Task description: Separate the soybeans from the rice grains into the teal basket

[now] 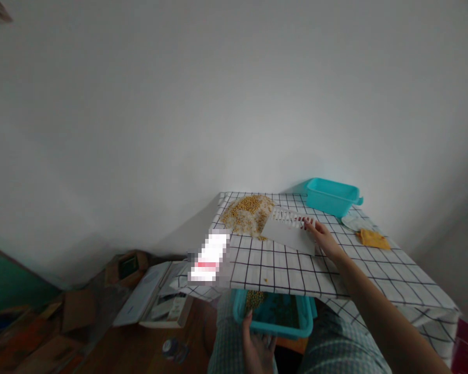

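Note:
My right hand [322,238] grips the far right corner of a white flat sheet [288,232] with a row of slots along its far edge. The sheet rests on the checked tablecloth, against the right side of a heap of yellow beans mixed with pale grains [249,210]. Below the table's front edge, my left hand [257,348] holds a turquoise plastic bin [273,328] over my lap, thumb on its near wall and fingers under it. Yellow beans [254,299] lie in the bin's left corner.
Another turquoise bin [331,197] stands at the table's back right. Near it lie a pale translucent item [354,222] and a yellow cloth [374,239]. A blurred-out bright rectangle [210,257] is at the table's left edge. Boxes [167,311] and a bottle [174,349] are on the floor.

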`<state>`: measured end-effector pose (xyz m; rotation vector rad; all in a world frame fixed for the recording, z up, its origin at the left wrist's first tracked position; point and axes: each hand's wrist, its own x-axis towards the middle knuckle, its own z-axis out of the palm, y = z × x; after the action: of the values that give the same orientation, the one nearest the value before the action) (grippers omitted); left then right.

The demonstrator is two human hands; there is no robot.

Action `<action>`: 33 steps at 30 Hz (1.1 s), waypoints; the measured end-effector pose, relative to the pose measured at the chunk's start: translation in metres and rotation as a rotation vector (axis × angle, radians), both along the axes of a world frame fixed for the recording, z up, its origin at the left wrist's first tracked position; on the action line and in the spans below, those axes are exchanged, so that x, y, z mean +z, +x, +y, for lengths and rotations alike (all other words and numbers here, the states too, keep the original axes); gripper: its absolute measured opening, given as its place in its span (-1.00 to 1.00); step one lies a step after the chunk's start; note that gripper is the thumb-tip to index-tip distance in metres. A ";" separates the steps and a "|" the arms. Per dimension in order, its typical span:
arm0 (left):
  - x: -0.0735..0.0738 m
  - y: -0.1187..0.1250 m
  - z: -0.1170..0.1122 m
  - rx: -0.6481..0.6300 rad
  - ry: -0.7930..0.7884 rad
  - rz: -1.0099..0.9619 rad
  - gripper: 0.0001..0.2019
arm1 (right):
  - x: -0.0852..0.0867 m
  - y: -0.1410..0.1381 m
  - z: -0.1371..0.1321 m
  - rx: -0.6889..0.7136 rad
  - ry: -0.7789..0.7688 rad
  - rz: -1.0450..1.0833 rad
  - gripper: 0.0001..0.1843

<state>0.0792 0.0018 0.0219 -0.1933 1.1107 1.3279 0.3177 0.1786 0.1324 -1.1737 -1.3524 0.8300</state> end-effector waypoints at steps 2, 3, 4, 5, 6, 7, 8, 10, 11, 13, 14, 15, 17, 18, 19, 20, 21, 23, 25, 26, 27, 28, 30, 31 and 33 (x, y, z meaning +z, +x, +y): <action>-0.001 -0.002 -0.001 -0.025 0.025 -0.041 -0.61 | 0.000 0.000 -0.001 0.013 0.004 0.009 -0.51; -0.001 -0.003 -0.001 -0.035 0.034 -0.057 -0.61 | 0.000 -0.001 -0.002 0.026 0.000 0.020 -0.51; 0.000 -0.004 -0.001 -0.039 0.034 -0.061 -0.61 | 0.000 -0.001 -0.002 0.037 -0.006 0.033 -0.51; 0.000 -0.004 -0.001 -0.039 0.024 -0.053 -0.61 | 0.000 -0.001 -0.002 0.044 -0.010 0.046 -0.51; 0.000 -0.003 0.000 -0.038 0.009 -0.036 -0.61 | 0.000 -0.001 -0.003 0.047 -0.011 0.057 -0.52; 0.001 -0.002 0.001 -0.034 -0.003 -0.016 -0.60 | 0.000 -0.001 -0.002 0.046 -0.011 0.064 -0.53; 0.002 0.000 0.002 -0.028 -0.016 0.003 -0.60 | 0.000 -0.001 -0.002 0.040 -0.013 0.066 -0.53; 0.003 0.003 0.003 -0.010 -0.028 0.027 -0.58 | -0.001 0.000 -0.001 0.020 -0.021 0.059 -0.52; 0.004 0.004 0.004 0.000 -0.027 0.031 -0.57 | -0.001 0.000 0.000 0.011 -0.025 0.051 -0.51; 0.006 0.005 0.004 0.009 -0.028 0.023 -0.58 | -0.002 0.001 0.001 0.003 -0.020 0.035 -0.51; 0.007 0.004 0.004 0.003 -0.032 0.012 -0.58 | -0.003 0.001 0.001 0.006 -0.012 0.032 -0.52; 0.007 0.003 0.003 -0.007 -0.037 -0.002 -0.58 | -0.003 0.001 0.001 0.012 -0.007 0.032 -0.53; 0.008 0.000 0.002 -0.031 -0.037 -0.031 -0.59 | -0.004 0.001 0.001 0.015 -0.014 0.042 -0.55; 0.008 -0.002 0.002 -0.046 -0.024 -0.043 -0.60 | -0.004 0.001 0.001 0.015 -0.027 0.048 -0.56; 0.009 -0.003 0.001 -0.058 -0.011 -0.050 -0.60 | -0.004 0.001 0.001 0.015 -0.044 0.054 -0.56; 0.009 -0.004 0.001 -0.063 0.001 -0.048 -0.61 | -0.004 0.000 0.000 0.016 -0.059 0.060 -0.55; 0.009 -0.004 0.000 -0.061 0.006 -0.041 -0.61 | -0.004 0.000 0.000 0.020 -0.068 0.064 -0.55; 0.010 -0.003 -0.001 -0.042 -0.001 -0.020 -0.59 | -0.003 0.000 -0.001 0.034 -0.072 0.067 -0.54; 0.011 -0.002 -0.002 -0.038 0.004 -0.018 -0.56 | -0.003 0.000 -0.001 0.034 -0.064 0.068 -0.54; 0.012 -0.003 -0.003 -0.047 0.018 -0.027 -0.55 | -0.002 0.000 -0.001 0.029 -0.059 0.065 -0.55; 0.013 -0.003 -0.003 -0.055 0.035 -0.039 -0.54 | -0.002 0.000 -0.001 0.021 -0.051 0.060 -0.55; 0.015 -0.004 -0.004 -0.059 0.051 -0.053 -0.52 | -0.001 -0.001 -0.001 0.014 -0.039 0.051 -0.56; 0.018 -0.006 -0.004 -0.048 0.062 -0.074 -0.51 | 0.002 -0.002 -0.003 0.021 -0.021 0.035 -0.57; 0.020 -0.007 -0.003 -0.036 0.058 -0.079 -0.52 | 0.003 -0.003 -0.004 0.031 -0.021 0.036 -0.56; 0.022 -0.008 -0.001 -0.012 0.039 -0.078 -0.54 | 0.007 -0.006 -0.006 0.067 -0.042 0.050 -0.55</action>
<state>0.0709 0.0009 0.0444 -0.2080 1.0179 1.3195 0.3122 0.1724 0.1394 -1.1377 -1.3446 0.9338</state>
